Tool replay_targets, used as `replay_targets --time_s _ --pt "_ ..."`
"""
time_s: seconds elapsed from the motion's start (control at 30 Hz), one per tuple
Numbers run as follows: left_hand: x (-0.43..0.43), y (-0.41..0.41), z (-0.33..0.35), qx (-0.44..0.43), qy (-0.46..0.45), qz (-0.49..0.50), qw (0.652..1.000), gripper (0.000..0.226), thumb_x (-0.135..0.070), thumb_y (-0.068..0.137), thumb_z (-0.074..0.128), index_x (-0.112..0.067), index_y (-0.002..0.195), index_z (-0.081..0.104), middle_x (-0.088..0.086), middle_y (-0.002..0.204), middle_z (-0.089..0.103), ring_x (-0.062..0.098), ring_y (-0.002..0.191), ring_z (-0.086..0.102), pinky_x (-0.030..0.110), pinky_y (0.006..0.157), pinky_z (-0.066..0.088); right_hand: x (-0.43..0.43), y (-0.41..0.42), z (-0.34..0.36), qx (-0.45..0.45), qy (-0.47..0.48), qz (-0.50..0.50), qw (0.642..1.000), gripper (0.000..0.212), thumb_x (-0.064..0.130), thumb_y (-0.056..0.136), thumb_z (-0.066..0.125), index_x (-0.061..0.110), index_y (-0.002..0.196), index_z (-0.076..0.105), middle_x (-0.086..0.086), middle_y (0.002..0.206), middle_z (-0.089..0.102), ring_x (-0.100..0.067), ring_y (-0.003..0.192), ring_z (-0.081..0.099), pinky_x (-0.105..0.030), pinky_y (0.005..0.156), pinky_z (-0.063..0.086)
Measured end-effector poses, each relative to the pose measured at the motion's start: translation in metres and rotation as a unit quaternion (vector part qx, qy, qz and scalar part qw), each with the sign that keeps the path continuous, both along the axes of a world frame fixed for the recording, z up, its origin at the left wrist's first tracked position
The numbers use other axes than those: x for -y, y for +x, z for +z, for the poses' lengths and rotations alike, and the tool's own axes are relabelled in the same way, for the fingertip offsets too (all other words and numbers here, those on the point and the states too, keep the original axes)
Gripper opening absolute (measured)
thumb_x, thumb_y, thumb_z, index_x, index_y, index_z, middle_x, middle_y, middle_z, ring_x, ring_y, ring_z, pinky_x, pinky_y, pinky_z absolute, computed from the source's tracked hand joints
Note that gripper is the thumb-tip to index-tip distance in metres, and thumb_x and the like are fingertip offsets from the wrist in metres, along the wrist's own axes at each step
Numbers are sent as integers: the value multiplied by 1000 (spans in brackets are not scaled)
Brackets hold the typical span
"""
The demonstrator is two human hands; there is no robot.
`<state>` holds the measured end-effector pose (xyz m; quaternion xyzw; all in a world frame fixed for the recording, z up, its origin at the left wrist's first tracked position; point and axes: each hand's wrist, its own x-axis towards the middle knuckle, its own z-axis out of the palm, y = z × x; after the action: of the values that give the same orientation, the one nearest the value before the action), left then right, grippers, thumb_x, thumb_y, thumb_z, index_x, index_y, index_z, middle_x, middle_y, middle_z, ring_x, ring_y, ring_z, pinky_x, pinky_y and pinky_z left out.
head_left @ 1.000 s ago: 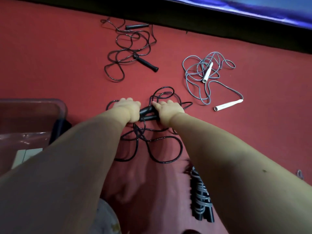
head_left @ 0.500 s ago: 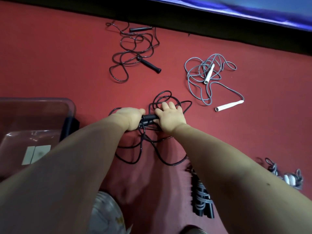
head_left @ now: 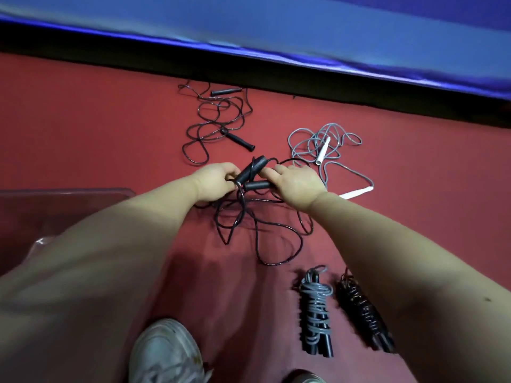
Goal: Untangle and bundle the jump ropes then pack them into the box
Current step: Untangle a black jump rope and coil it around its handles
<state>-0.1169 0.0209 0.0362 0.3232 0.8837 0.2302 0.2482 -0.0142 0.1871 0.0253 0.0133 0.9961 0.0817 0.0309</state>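
The left forearm (head_left: 110, 258) and right forearm (head_left: 401, 252) are bare, uncovered from the lower corners of the frame up to the left grip (head_left: 214, 183) and right grip (head_left: 297, 185) at centre. A small dark spot (head_left: 488, 299) marks the right forearm near the right edge. At bottom centre is a white lace-up trainer (head_left: 166, 352), scuffed with brownish specks; the toe of a second shoe (head_left: 305, 378) shows at the bottom edge.

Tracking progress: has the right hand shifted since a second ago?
Yes. The right hand, holding a black handle, has moved toward the loose grey rope on the floor; its edge now reaches that cord.
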Motion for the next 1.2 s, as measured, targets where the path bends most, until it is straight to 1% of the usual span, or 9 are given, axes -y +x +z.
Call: replay_targets --time_s 0.2,0.3,0.5,0.6,0.77,0.87,0.97,1.1,1.2 --pt "9 18 83 -8 58 15 998 19 -14 93 55 -18 111 53 5 106 61 19 89 53 28 83 42 14 20 100 -30 64 -40 997 34 41 99 37 25 129 40 -7 120 53 -32 115 41 -47 90 40" --pt "18 33 120 -12 77 -1 997 28 -11 94 51 -27 117 51 3 103 59 19 80 49 27 71 40 27 42 132 -33 76 -30 996 34 33 101 36 23 133 34 -10 120 50 -32 111 45 -40 72 40" --pt "40 74 164 -2 75 -63 995 36 -12 94 54 -29 126 58 -1 120 62 13 100 54 24 89 40 45 86 181 -193 99 6 976 36 5 76 67 8 109 56 -13 85 62 -33 64 61 -30 50 23" --pt "42 100 174 -7 109 -69 992 35 -19 96 55 -25 130 56 -6 122 59 9 115 50 18 96 33 53 99 197 -124 128 -28 984 36 25 91 54 18 126 46 -11 115 48 -32 87 58 -34 58 30" --pt "37 122 166 -10 150 -35 988 27 -23 97 52 -22 122 63 -7 110 61 7 105 50 16 87 33 57 111 195 -49 177 -29 983 25 29 97 45 18 119 52 -3 109 57 -29 91 61 -32 59 32" --pt "38 119 150 -9 179 48 983 28 -10 97 45 -12 115 67 -1 97 64 12 93 54 16 69 41 53 120 194 -32 194 -37 980 25 25 98 43 19 120 52 -3 111 57 -28 98 58 -31 66 31" --pt "58 102 132 -46 78 126 988 27 -9 96 47 -8 115 66 9 112 66 26 105 59 27 85 47 38 130 201 -40 228 -12 973 24 17 96 45 16 118 54 -7 112 53 -29 101 54 -33 69 30" --pt "80 106 118 -32 -188 39 981 40 -1 87 53 -1 127 56 17 132 56 28 116 54 33 97 43 20 137 214 -134 286 35 948 25 14 55 85 17 73 67 -5 70 58 -24 56 56 -26 52 30" --pt "66 120 124 121 -52 21 991 63 4 77 59 -10 137 45 11 142 45 26 126 44 34 107 37 19 136 214 -128 282 44 950 28 14 47 86 17 65 65 -3 64 56 -23 52 54 -23 51 31"
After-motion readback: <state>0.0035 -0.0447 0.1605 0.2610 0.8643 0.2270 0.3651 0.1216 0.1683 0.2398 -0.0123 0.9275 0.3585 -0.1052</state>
